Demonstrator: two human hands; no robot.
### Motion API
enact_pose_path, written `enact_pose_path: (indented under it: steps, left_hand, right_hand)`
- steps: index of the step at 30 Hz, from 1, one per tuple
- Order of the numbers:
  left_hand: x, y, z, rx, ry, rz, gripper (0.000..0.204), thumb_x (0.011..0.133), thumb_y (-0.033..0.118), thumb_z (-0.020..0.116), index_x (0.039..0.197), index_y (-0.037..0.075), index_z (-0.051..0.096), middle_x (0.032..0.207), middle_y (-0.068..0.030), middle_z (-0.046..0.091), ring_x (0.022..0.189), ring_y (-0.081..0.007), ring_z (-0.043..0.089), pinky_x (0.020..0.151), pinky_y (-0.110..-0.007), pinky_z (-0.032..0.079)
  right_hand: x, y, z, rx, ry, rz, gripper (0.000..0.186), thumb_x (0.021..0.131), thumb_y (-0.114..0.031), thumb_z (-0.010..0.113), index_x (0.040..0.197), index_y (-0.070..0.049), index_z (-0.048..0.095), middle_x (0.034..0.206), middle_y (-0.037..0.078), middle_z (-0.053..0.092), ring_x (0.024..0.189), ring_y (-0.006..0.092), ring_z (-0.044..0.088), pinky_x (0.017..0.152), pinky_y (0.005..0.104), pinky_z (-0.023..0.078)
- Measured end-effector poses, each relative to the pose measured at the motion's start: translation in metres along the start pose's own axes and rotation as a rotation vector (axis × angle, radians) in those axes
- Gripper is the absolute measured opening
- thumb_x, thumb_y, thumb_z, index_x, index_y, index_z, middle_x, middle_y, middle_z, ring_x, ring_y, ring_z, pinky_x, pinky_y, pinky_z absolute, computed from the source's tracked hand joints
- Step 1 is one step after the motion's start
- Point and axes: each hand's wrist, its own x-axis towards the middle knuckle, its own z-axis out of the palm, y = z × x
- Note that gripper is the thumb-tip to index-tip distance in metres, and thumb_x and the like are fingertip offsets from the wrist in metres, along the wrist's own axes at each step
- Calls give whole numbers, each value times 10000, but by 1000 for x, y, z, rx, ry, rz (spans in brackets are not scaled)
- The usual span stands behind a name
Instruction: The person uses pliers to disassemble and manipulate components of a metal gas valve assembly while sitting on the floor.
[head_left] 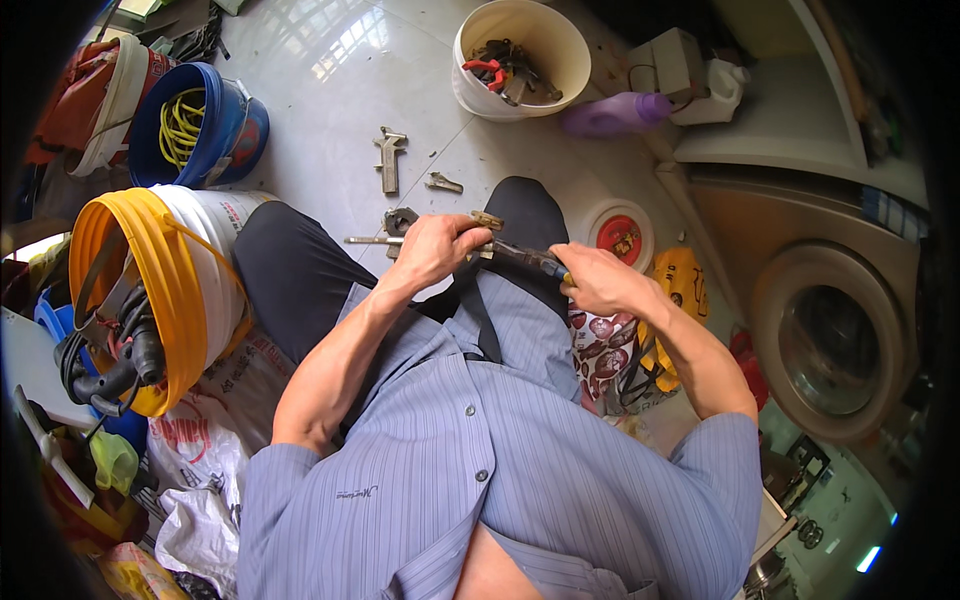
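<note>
Blue tool handle (pixel 553 267) (shirt (pixel 400 440) blue-grey, striped)

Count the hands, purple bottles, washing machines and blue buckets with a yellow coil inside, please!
Hands, left hand and right hand: 2
Purple bottle: 1
Washing machine: 1
Blue bucket with yellow coil: 1
Total: 5

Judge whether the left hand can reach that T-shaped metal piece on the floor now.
Probably yes, by stretching forward: nothing visible bars the left hand from the T-shaped metal piece, but that hand seems occupied with a brass-coloured piece.
</note>
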Motion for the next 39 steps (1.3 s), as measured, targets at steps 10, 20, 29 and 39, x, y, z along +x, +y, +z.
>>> enact_pose_path:
  steps: [10, 20, 29, 39]
  left_hand:
    - [22, -37, 8, -650, -211, -409, 428, 1011, 401, 589, 781, 54, 689, 615, 2, 580, 511, -63, 436, 473, -267, 314]
    - [6, -8, -6, -678, -34, -242, 319, 1033, 314, 594, 1048, 7, 683, 879, 0, 640, 767, -71, 557, 675, -257, 468]
    - [5, -13, 6, -651, 73, -104, 325, 990, 231, 653, 1187, -23, 698, 1024, -37, 724, 941, -92, 629, 817, -272, 508]
    - [-2, -12, 3, -580, 105, -82, 346, 975, 221, 659, 1210, -31, 692, 1037, -55, 735, 929, -107, 641, 851, -282, 515]
  right_hand:
    - [35, 58, 17, -553, 775, -282, 509, 816, -95, 606, 1315, -15, 551, 1109, 127, 569, 1063, 295, 553, 924, 425, 417]
    - [117, 159, 77, 307, 289, 750, 594, 873, -323, 687, 1286, 87, 569, 1321, 382, 534, 1215, 500, 550, 1028, 522, 458]
    - [92, -17, 18, 696, 730, -13, 254, 962, -240, 656, 972, 11, 695, 869, 161, 696, 817, 253, 674, 743, 359, 512]
    - [93, -44, 30, 404, 713, -149, 250, 983, -207, 609, 847, 3, 593, 757, 199, 608, 690, 390, 612, 629, 453, 477]
